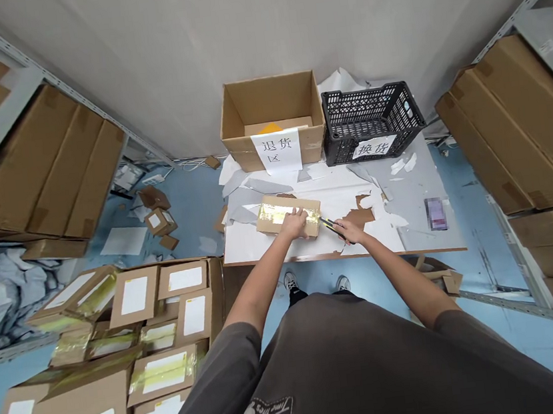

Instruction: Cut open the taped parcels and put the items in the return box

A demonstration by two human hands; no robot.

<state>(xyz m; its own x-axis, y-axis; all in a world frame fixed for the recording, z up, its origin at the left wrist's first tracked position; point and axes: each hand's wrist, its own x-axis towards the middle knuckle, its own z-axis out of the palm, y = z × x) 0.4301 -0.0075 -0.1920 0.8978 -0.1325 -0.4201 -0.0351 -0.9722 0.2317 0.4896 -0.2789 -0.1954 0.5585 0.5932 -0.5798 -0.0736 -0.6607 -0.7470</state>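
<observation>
A small cardboard box, wrapped in shiny yellowish tape, lies on the white-covered table. My left hand grips it from above, near its right end. In my right hand is a black and yellow tool that looks like scissors. The tip meets the taped right end of the box; whether it has cut in cannot be made out. Torn brown patches show in the table's white covering beside my right hand.
Behind stand an open carton with a paper sign and a black plastic crate. A blurred purple item lies at the table's right. Taped parcels fill the left foreground. Shelves with large cartons flank both sides.
</observation>
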